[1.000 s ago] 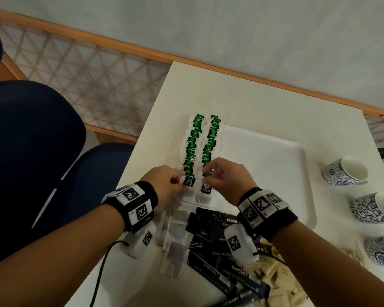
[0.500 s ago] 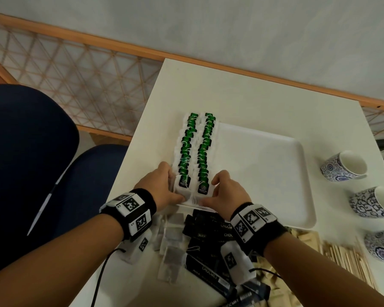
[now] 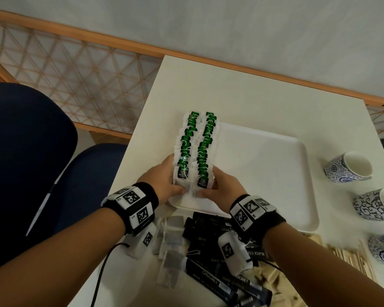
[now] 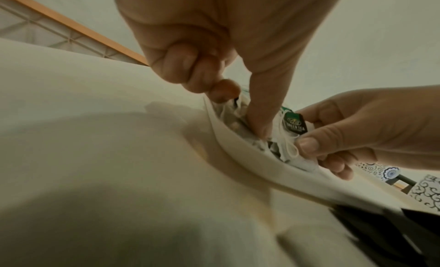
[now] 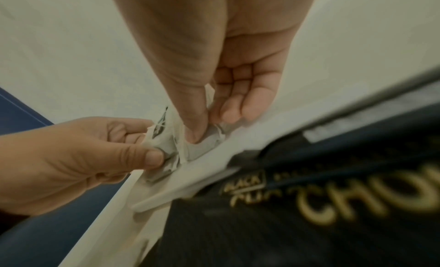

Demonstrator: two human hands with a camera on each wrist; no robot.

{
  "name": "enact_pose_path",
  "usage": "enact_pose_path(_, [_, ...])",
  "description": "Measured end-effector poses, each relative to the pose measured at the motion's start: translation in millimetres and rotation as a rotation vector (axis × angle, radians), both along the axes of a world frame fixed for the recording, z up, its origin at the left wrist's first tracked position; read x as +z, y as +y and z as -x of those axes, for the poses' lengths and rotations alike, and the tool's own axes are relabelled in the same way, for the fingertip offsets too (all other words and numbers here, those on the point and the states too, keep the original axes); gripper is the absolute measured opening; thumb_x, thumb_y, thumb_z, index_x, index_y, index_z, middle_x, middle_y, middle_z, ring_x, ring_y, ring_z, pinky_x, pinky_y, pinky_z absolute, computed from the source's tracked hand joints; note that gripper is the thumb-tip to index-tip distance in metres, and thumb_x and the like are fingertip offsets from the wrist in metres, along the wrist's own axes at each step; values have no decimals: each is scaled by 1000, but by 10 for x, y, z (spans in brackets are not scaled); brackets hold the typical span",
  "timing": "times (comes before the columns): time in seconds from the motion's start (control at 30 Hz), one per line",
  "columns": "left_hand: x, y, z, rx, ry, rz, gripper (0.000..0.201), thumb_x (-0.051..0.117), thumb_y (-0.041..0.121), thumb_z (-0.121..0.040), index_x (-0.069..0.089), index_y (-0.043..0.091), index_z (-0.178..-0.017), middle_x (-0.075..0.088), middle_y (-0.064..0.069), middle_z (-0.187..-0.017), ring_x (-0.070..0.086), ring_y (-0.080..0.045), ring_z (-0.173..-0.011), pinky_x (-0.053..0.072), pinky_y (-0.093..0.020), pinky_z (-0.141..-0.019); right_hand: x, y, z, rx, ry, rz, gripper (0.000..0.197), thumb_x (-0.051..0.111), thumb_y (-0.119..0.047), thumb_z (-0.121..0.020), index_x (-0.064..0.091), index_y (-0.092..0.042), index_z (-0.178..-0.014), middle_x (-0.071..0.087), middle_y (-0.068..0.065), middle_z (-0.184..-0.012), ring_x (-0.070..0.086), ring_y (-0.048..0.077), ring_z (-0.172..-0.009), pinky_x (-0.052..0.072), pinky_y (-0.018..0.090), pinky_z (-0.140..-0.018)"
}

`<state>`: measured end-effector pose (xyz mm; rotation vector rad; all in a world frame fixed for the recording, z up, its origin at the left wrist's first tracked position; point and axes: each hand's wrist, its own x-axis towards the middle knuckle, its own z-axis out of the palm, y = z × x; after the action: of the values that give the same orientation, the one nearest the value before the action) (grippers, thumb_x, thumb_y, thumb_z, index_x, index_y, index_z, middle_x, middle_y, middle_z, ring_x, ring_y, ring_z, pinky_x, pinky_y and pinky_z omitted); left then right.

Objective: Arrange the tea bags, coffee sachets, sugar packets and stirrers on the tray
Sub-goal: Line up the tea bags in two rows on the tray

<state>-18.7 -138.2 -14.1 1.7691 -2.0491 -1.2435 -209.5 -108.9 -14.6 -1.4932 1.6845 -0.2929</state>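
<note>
The near ends of two rows of tea bags, at the left side of the tray, are pinched by the left hand and the right hand. The rows look nearly set. Next, the coffee sachets on the near worktop should probably be picked up and laid beside them.

Two overlapping rows of green-tagged tea bags along white tray's left edge

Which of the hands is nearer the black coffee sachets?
Right. The right hand grips tea bags just above the black coffee sachets; the left hand sits further left, over the tray corner.
</note>
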Motion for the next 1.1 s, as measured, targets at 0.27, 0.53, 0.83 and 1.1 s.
enact_pose_path(0.27, [-22, -80, 45, -28, -25, 1, 81, 78, 27, -73, 29, 28, -137, 50, 10, -73, 54, -17, -71, 41, -30, -64, -42, -28, 26, 30, 6, 55, 55, 71, -31, -80, 45, -30, -128, 53, -21, -77, 50, 0, -70, 35, 11, -60])
enact_pose_path(0.53, [-34, -86, 10, -3, -5, -39, 70, 80, 27, -72, 39, 24, -129, 57, 2, -75, 57, -15, -71, 46, -31, -66, -80, -66, 51, 36, 43, 51, 45, 67, -28, -83, 47, -26, -124, 48, -13, -63, 45, 1, -60, 33, 19, -56])
enact_pose_path(0.83, [131, -187, -93, 101, 64, -69, 108, 83, 47, -61, 23, 22, -147, 38, 4, -133, 43, -14, -113, 41, -34, -101, -19, -158, 305, -2, 27, -86, 87, 66, -23, -79, 15, -22, -150, 46, 0, -116, 53, 14, -95, 46, 28, -86])
enact_pose_path(1.1, [210, -623, 70, 252, 396, -296, 62, 38, 16, -96, 14, 25, -153, 25, 2, -156, 26, -12, -141, 21, -26, -112, -117, -731, 257, -70, 62, -59, 45, 37, -3, -82, 50, -14, -124, 51, 10, -119, 52, 21, -91, 43, 22, -68])
